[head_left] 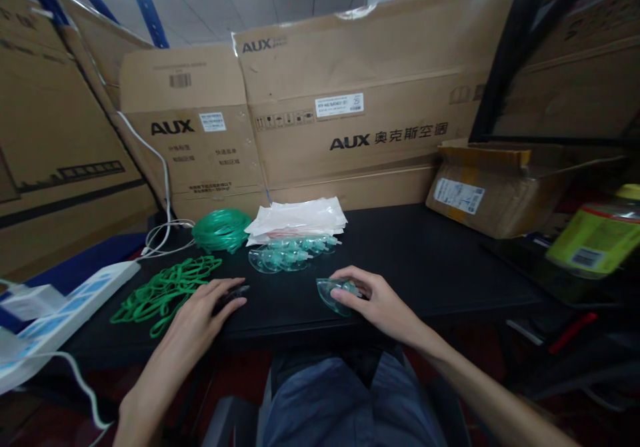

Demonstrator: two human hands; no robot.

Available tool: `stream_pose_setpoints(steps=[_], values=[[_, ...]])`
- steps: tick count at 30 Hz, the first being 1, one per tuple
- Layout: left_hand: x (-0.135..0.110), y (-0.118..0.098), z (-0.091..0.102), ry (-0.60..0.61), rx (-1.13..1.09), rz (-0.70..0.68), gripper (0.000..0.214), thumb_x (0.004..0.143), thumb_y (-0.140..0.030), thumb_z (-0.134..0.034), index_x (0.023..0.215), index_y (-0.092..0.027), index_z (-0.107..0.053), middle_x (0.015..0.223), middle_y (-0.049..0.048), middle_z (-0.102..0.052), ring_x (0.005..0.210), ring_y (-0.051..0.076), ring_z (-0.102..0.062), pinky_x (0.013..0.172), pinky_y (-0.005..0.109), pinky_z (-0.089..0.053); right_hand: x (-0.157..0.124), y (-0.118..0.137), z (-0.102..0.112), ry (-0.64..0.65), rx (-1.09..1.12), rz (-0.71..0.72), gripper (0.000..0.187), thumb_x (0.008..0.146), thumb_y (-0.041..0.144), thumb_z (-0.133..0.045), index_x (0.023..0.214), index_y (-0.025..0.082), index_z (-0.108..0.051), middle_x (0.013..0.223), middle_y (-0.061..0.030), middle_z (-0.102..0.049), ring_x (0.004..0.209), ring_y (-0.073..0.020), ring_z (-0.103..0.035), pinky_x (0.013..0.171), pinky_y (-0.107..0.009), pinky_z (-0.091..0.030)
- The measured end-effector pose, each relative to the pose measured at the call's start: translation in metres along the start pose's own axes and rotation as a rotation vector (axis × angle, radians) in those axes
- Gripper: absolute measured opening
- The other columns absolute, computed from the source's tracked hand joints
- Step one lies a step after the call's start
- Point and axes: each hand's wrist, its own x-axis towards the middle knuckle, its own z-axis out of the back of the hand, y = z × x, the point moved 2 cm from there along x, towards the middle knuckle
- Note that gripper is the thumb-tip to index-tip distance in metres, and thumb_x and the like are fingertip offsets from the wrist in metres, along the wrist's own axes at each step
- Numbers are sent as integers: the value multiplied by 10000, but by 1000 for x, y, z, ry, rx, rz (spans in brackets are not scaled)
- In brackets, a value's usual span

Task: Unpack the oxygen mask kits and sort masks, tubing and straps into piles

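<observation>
My right hand (pixel 376 299) rests on the black table (pixel 440 260), its fingers closed round a clear green-tinted mask (pixel 331 294). My left hand (pixel 203 307) lies on the table near the front edge, fingers curled over a small dark object (pixel 234 294) that I cannot make out. Just left of that hand lies a loose pile of green elastic bands (pixel 167 288). Behind the hands sit several more clear masks (pixel 285 255), a stack of white plastic bags (pixel 299 219) and a coil of green tubing (pixel 221 228).
Large AUX cardboard boxes (pixel 350 100) wall off the back of the table. A white power strip (pixel 75 304) with cables lies at the left. A small open carton (pixel 493 187) and a green-labelled jar (pixel 600 234) stand at the right.
</observation>
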Motion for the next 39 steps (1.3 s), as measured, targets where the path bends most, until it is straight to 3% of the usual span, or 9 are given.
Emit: stream_pose_setpoints(steps=[11,20,29,35,39], values=[[8,-11,-8,31,60,-64,460,977,-580,-474,1229,-267,-698,1259,78,-669,1178,284,-608,1094,453,-415,-1,-1,0,18,-25,12,291,911,445,-677,1082,214,-718,1032,-30,-729,922,-200,-659,814,-283,-502],[16,-8,-7,11,54,-65,712,874,-780,-454,1227,-219,-717,1226,117,-686,1167,324,-605,1060,484,-449,-1,1,1,30,-25,39,285,915,427,-680,1083,201,-722,1035,-35,-728,919,-195,-652,815,-288,-491],[22,-14,-3,30,47,-106,668,882,-781,-435,1091,-238,-764,1158,99,-732,1115,315,-640,1031,485,-475,-2,3,1,40,-1,29,296,914,428,-686,1089,191,-718,1034,-39,-722,918,-191,-644,813,-291,-481],[21,-45,4,-77,-65,-85,570,883,-706,-546,1131,-226,-724,1121,82,-736,1055,286,-664,993,420,-494,2,3,0,11,35,6,303,894,448,-699,1028,177,-717,971,-29,-710,877,-179,-635,779,-271,-469],[29,-86,-5,-4,-242,-144,399,899,-570,-640,1151,-270,-716,1067,26,-741,970,221,-691,901,325,-524,14,7,-4,0,22,-17,261,878,414,-712,942,161,-712,884,-14,-690,832,-168,-619,755,-262,-452]])
